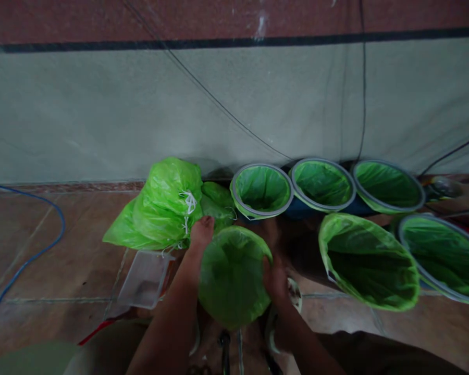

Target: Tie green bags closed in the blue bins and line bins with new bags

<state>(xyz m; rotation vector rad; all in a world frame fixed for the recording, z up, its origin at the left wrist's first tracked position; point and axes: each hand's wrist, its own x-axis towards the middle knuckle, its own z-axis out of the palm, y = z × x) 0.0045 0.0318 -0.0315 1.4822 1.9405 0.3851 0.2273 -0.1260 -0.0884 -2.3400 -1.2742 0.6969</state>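
Note:
A round green bag-lined opening (236, 278) lies at the lower centre between my two arms. My left hand (203, 232) is at its upper left edge, close to the tied green bags (164, 203); its fingers are hard to make out. At the right rim is my right hand (272, 276), fingers against the green plastic, with their grip blurred. White ties (188, 202) show on the tied bags.
Several green-lined bins stand to the right, including one near the wall (261, 212) and a slanted bag-lined one (369, 307). A clear plastic box (144, 278) sits left. A blue hose (58, 237) crosses the tiled floor; dark cables hang along the wall.

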